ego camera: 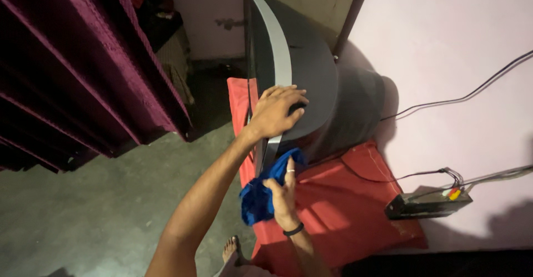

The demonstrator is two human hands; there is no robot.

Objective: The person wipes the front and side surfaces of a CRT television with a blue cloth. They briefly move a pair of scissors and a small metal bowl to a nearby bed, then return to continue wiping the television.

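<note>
- The left hand (276, 112) lies flat on top of the grey tube television (311, 82), fingers (291, 95) spread open over its casing, gripping nothing.
- The right hand (282, 195) presses a blue cloth (261, 196) against the television's lower front edge, fingers closed on the bunched cloth.
- The television stands on a bench draped in a red cover (333, 205), near its far edge by the wall.
- A small black box (427, 204) with cables sits at the bench's right edge.
- A dark maroon curtain (83, 71) hangs to the left above the concrete floor (94, 216).
</note>
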